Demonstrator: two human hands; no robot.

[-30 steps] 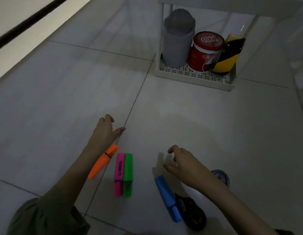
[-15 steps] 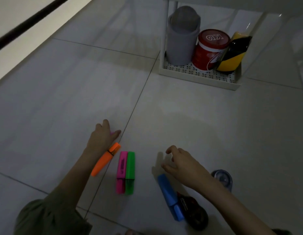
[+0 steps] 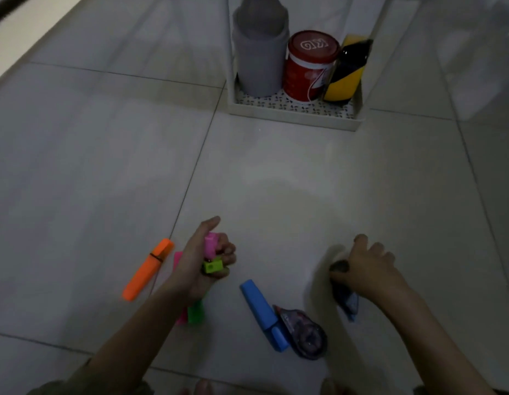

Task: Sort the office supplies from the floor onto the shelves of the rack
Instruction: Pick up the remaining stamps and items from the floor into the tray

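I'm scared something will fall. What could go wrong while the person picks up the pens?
1. The left hand grips the pink highlighter and the green highlighter together; one might slip from that grip.
2. The right hand holds a dark item by one end, so it may drop.
3. The orange highlighter, blue highlighter and tape dispenser lie close to the arms and could get knocked.

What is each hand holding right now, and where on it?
The left hand grips the pink highlighter and green highlighter together near their upper ends. The right hand grasps a dark, bluish object by its top; its identity is unclear.
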